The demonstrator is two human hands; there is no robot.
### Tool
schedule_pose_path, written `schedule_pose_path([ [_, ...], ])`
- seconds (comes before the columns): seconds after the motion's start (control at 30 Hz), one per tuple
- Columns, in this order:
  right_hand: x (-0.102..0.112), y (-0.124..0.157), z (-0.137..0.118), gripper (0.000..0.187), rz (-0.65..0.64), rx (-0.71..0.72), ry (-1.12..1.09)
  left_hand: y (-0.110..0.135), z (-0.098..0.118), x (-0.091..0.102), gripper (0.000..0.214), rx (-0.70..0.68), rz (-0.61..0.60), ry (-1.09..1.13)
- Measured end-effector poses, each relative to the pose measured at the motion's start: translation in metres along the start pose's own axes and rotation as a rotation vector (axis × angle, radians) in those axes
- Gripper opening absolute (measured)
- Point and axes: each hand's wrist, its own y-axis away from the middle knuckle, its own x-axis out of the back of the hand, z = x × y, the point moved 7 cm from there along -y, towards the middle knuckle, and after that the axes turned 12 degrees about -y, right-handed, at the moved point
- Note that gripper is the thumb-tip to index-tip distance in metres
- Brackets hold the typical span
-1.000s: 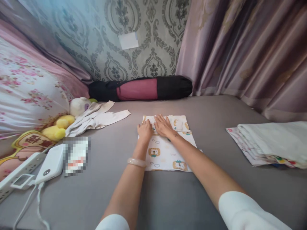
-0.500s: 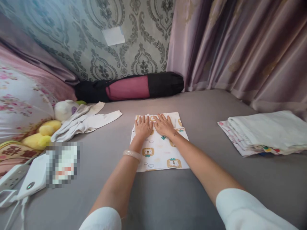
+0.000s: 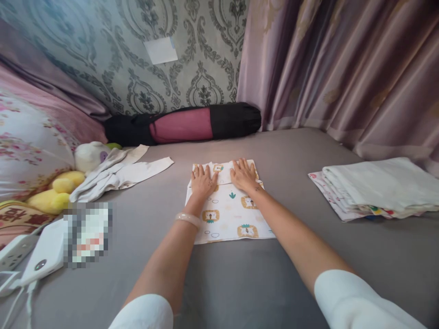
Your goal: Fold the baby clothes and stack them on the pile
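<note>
Lion-print cloth [image 3: 227, 214] lies folded on a grey sheet [image 3: 291, 283] before patterned wallpaper [image 3: 202, 36] and mauve curtains [image 3: 308, 68]; a blurred item [image 3: 89, 235] at left is perhaps a packet. Left hand [image 3: 204, 181] and right hand [image 3: 244, 175] rest palm-down, spread, on the cloth's far strip, gripping nothing.

A gray bed [image 3: 236, 283] is holding lots of things. A white cloth with lions [image 3: 224, 217] is lying flat in the middle. A pile of folded cloths [image 3: 377, 183] is sitting on the right. A long black and pink bag [image 3: 181, 124] is resting at the back by the wall. On the left, pale clothes [image 3: 120, 177] are lying beside a yellow soft toy [image 3: 51, 201], and a white power bank [image 3: 46, 251] is lying nearby.
</note>
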Motion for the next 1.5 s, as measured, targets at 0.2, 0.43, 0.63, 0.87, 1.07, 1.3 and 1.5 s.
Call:
schedule_pose_path([
  [0.2, -0.005, 0.004, 0.007, 0.056, 0.042, 0.000, 0.036, -0.002, -0.001, -0.004, 0.068, 0.018, -0.021, -0.010],
  [0.43, -0.004, -0.001, 0.011, 0.058, -0.085, -0.023, 0.006, -0.002, -0.004, -0.002, 0.066, -0.031, -0.025, 0.007],
  [0.63, 0.005, 0.007, 0.026, 0.059, -0.103, -0.007, 0.035, 0.007, -0.017, -0.002, 0.068, -0.115, -0.063, -0.024],
  [0.87, 0.007, 0.019, 0.027, 0.059, -0.049, 0.004, 0.032, 0.011, -0.023, -0.003, 0.068, -0.110, -0.151, -0.031],
  [1.07, 0.006, 0.014, 0.031, 0.060, -0.076, 0.003, 0.021, 0.013, -0.020, 0.002, 0.066, -0.114, -0.118, -0.038],
  [1.3, 0.014, 0.041, 0.035, 0.060, -0.138, 0.101, 0.022, 0.034, -0.026, 0.009, 0.064, -0.136, -0.081, -0.068],
  [1.5, 0.017, 0.095, 0.040, 0.060, -0.184, 0.201, 0.030, 0.075, -0.038, 0.011, 0.063, -0.268, -0.118, -0.059],
])
